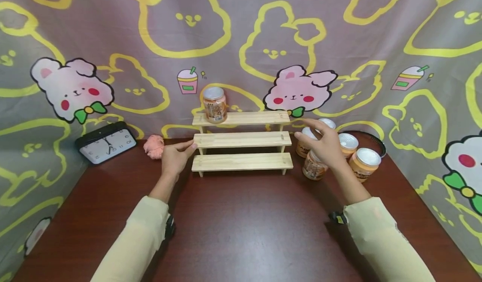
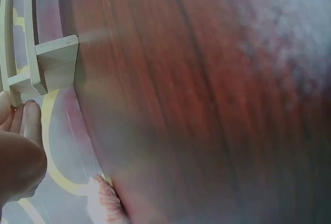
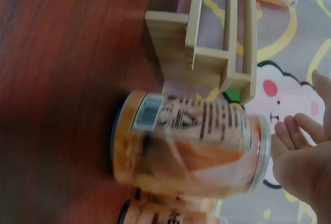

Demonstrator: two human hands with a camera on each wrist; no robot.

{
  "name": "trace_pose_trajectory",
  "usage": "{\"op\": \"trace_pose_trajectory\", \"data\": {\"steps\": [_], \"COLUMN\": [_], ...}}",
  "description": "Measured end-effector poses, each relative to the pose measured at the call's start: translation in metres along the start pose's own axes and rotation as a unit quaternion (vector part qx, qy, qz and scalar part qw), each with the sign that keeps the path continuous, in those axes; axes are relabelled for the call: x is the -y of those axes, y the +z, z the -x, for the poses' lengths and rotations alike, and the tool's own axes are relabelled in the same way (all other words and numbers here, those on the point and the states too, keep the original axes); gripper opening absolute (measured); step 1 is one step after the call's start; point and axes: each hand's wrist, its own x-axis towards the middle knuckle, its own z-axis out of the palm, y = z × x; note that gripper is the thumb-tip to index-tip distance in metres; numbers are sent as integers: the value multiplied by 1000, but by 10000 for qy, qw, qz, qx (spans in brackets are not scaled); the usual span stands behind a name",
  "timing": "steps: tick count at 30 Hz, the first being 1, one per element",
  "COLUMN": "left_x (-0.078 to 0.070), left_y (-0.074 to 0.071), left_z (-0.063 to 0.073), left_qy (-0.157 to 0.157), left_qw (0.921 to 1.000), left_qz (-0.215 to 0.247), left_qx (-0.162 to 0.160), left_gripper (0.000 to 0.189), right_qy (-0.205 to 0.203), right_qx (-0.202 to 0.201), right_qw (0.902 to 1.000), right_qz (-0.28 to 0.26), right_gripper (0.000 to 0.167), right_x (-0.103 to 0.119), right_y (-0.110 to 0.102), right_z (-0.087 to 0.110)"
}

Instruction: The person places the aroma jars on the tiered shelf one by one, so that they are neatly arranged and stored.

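A three-tier wooden display rack [image 1: 242, 139] stands on the dark table, with one orange-labelled jar [image 1: 215, 106] on the left of its top tier. My left hand [image 1: 176, 158] pinches the left end of the middle tier; in the left wrist view, its thumb and fingers [image 2: 32, 120] meet at the wood. Right of the rack, several similar jars with silvery-white lids stand grouped, among them a front jar [image 1: 314, 167]. Over these my right hand [image 1: 324, 142] hovers, fingers spread and holding nothing. The right wrist view shows it beside the lid end of a jar [image 3: 191, 144].
A black-framed clock [image 1: 107, 144] leans at the back left, beside a pink fluffy bundle [image 1: 153, 147]. Behind the jars is a dark round rim [image 1: 380, 142]. Patterned cloth [image 1: 233, 31] encloses the table [image 1: 241, 223] at the back and sides.
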Motion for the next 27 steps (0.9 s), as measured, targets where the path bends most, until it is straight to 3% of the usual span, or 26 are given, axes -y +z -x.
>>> {"op": "trace_pose_trajectory", "data": {"steps": [10,17,21,27], "left_x": [-3,-4,-4,-7], "left_y": [1,1,2,3], "left_z": [1,4,3,4], "left_qy": [-130,-481,-520,-611], "left_qw": [9998,9880,9868,9858], "left_qz": [140,1404,1458,1461], "left_qx": [52,425,481,554], "left_gripper": [30,37,36,36], "right_qy": [386,394,454,482], "right_qx": [51,-23,50,120], "right_qw": [9981,9983,9986,9970], "right_qz": [468,419,252,600], "right_gripper": [48,46,45,43], "right_x": [-13,-20,-26,-33], "right_y": [-19,-27,-31,-38], "right_z": [15,24,29,36]}}
